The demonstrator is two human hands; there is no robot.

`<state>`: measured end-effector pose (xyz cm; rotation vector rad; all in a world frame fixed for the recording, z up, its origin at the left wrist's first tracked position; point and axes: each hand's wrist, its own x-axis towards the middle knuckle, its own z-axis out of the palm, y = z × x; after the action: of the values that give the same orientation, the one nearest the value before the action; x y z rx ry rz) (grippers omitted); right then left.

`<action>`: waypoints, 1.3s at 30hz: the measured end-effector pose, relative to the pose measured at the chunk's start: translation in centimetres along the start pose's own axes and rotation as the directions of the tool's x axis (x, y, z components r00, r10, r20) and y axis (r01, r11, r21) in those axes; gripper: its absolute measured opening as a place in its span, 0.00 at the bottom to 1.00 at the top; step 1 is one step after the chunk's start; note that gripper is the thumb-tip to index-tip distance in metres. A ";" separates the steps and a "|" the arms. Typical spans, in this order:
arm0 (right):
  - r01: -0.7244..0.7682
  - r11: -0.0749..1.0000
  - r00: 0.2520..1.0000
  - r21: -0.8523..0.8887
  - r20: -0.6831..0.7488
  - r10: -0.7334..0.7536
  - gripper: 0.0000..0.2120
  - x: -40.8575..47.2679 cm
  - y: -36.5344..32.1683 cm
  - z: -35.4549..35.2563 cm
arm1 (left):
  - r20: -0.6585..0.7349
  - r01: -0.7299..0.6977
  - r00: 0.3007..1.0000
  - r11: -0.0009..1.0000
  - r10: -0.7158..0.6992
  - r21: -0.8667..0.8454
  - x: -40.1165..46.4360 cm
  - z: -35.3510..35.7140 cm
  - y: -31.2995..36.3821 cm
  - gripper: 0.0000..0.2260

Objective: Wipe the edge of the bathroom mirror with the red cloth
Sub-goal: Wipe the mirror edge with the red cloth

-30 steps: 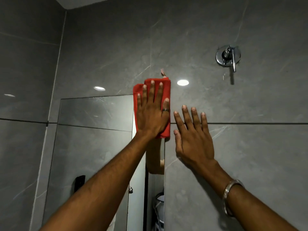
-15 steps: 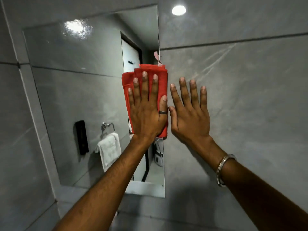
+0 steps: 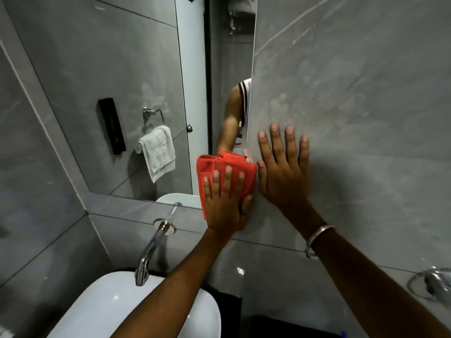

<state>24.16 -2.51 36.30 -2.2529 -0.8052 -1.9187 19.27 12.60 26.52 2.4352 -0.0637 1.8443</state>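
Note:
The bathroom mirror [image 3: 109, 81] fills the upper left of the head view, its right edge running down beside the grey tiled wall. A folded red cloth [image 3: 224, 164] lies at the mirror's lower right corner. My left hand [image 3: 225, 206] presses flat on the cloth, fingers spread over it. My right hand [image 3: 284, 172] rests flat and open on the wall tile just right of the cloth, almost touching it, with a metal bangle on the wrist.
A chrome tap [image 3: 151, 250] juts from the wall above a white basin [image 3: 117, 308] at the bottom. A chrome ring fitting [image 3: 432, 284] sits on the wall at lower right. The mirror reflects a white towel [image 3: 158, 152] on a ring and a black dispenser [image 3: 112, 125].
My left hand has slid the red cloth down the mirror's right edge from the top corner to the bottom corner. My right hand followed down the wall, and the view tilted downward.

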 end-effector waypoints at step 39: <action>0.206 0.958 0.976 0.201 0.033 -0.217 0.30 43.4 8.4 -11.0 | -0.098 -0.127 0.986 0.991 0.132 0.051 45.4 -12.3 -3.0 0.31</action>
<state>21.44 0.78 81.67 -2.1855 -1.2307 -1.7713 20.06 17.63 73.34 2.4149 -0.1803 2.0412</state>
